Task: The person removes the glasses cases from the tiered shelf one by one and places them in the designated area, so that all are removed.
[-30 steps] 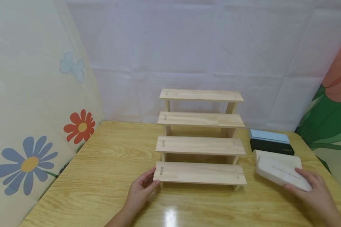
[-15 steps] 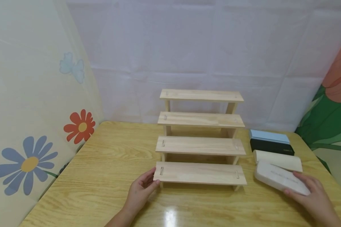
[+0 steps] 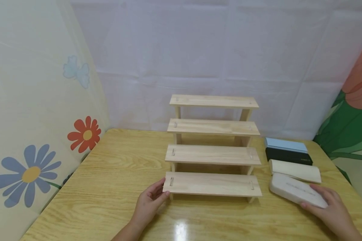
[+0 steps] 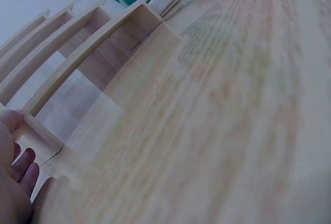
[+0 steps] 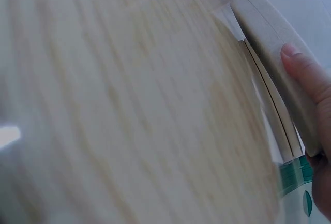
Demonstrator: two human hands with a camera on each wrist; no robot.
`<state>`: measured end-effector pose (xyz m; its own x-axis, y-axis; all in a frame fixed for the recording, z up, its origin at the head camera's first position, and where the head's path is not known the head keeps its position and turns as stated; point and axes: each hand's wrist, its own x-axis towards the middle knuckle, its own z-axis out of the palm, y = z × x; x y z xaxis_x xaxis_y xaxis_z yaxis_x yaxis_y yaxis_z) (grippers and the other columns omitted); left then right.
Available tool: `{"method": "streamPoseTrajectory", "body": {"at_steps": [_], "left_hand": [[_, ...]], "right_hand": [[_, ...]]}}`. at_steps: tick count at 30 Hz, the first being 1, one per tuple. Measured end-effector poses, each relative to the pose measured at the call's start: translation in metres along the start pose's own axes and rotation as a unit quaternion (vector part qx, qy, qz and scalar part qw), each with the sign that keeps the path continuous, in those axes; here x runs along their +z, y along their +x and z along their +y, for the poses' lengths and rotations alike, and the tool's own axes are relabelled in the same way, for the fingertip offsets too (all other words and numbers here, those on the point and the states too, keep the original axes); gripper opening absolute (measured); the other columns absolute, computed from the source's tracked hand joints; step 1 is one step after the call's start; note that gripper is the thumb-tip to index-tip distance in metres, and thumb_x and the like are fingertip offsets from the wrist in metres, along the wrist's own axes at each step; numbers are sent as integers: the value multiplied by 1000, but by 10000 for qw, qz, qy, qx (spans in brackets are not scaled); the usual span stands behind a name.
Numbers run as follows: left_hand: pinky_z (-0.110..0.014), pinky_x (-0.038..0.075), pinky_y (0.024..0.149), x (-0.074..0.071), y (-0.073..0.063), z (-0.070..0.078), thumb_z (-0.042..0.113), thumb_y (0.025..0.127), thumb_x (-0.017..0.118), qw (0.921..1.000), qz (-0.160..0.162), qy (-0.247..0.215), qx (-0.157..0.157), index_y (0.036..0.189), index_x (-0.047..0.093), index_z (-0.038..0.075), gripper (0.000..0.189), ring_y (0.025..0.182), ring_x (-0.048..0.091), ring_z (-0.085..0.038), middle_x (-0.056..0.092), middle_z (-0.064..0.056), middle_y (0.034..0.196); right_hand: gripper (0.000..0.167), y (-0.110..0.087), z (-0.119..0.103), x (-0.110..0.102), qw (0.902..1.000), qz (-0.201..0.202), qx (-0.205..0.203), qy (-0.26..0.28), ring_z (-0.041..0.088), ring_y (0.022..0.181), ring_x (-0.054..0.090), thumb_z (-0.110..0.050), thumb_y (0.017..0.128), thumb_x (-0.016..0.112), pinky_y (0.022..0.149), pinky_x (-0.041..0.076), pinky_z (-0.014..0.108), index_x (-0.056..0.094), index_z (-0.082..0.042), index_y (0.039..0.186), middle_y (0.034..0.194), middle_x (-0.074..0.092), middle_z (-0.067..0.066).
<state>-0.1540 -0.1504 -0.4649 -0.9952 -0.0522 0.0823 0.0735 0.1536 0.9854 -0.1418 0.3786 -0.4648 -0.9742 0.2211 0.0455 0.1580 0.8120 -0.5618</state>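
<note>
A four-tier wooden step shelf [image 3: 212,184] stands on the table. My left hand [image 3: 149,203] pinches the left end of its lowest board, thumb at the front corner; the left wrist view shows the hand [image 4: 15,167] at that end, other fingers curled beside the leg. At the right, my right hand [image 3: 332,207] grips the right end of a white, rounded glasses case [image 3: 297,190] with faint lettering on top. The right wrist view shows the thumb along the side of the case [image 5: 274,43]. Whether its underside touches the table I cannot tell.
Behind the white case lie a cream case [image 3: 297,170], a black case [image 3: 288,156] and a light blue case [image 3: 286,145], in a row right of the shelf. A white cloth backdrop [image 3: 211,50] hangs behind the wood-grain table [image 3: 123,160].
My right hand has brought the white glasses case down and slightly toward me, off the cream case, which now shows more fully. The left hand and the shelf have stayed still.
</note>
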Motion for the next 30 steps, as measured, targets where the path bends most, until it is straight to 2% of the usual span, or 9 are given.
{"method": "streamPoseTrajectory", "body": {"at_steps": [11,15,20,26,30], "left_hand": [[-14,52,89,0,0,1,5,87,72,10000,-2,52,-9,132,57,-1,47,116,64,-27,61,-20,132],[-13,52,89,0,0,1,5,88,71,10000,-17,33,-22,132,57,-1,48,116,63,-28,61,-20,133],[-14,52,89,0,0,1,6,88,71,10000,-24,43,-7,133,57,-2,48,118,63,-31,61,-20,133],[-17,54,90,-1,0,-2,4,86,72,9999,31,86,-89,131,58,0,47,115,64,-26,62,-18,131],[-16,53,90,-1,0,-2,4,86,72,9999,32,87,-42,131,58,0,47,115,64,-26,62,-18,131]], "right_hand": [[94,3,2,0,10000,-61,76,-8,59,124,26,-50,83,75,95,29,73,33,7,145,143,22,42],[97,7,2,-1,9997,-187,149,-29,60,126,24,-52,83,74,96,27,74,30,7,147,144,21,42],[99,10,5,-2,9995,-301,23,-35,60,126,23,-52,83,74,96,27,75,28,7,148,144,21,42],[104,17,8,-5,9979,-637,93,106,63,130,18,-53,82,73,99,23,77,22,6,151,147,15,43],[105,18,11,-4,9979,-635,30,106,63,130,18,-52,81,75,99,22,77,22,6,150,147,15,44]]}}
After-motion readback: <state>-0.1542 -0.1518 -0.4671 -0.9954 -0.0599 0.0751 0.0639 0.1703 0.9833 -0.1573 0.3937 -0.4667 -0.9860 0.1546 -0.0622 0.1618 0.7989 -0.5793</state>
